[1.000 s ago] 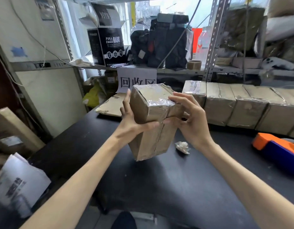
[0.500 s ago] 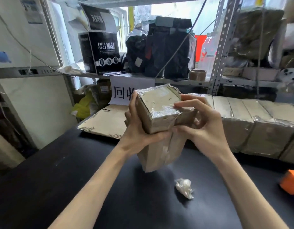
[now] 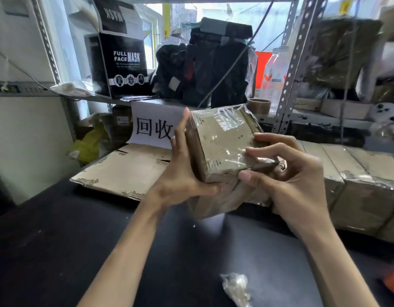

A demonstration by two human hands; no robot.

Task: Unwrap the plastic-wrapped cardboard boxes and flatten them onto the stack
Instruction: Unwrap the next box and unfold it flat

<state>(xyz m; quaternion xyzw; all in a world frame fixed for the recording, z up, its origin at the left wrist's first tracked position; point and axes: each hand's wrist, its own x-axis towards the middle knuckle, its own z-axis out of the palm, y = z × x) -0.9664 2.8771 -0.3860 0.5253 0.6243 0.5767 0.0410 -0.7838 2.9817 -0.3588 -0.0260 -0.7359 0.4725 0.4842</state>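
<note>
Head view, the only one. Step in hand, by the look of it: stripping film from one wrapped box, not yet flattening. Held up over the tabletop at mid-frame, tilted, one broad face turned toward the camera, glossy plastic wrinkled across that face and down the sides. Clamped from nine o'clock by the left hand, thumb hooked under the near lower edge, the rest laid straight up the far side. Worked from four o'clock by the right hand, fingers curled, thumb and forefinger pinching at the film on the near right corner; unclear whether gripping a loose edge or only scraping for one. Lying on the tabletop at nine o'clock from the box, apart from it: the flat stack of opened cardboard, below a paper sign. Ranged at three o'clock along the back: a row of wrapped boxes, touched by neither hand. Dropped at six o'clock, near the bottom edge: a crumpled plastic wad. Early in the task, judging by that row. Next, probably: free or tear an edge at that corner, peel round while steadying with the left hand, discard the film, then collapse the box and lay it at nine o'clock on the stack. Thin, clingy film, so likely to stretch before tearing.
</note>
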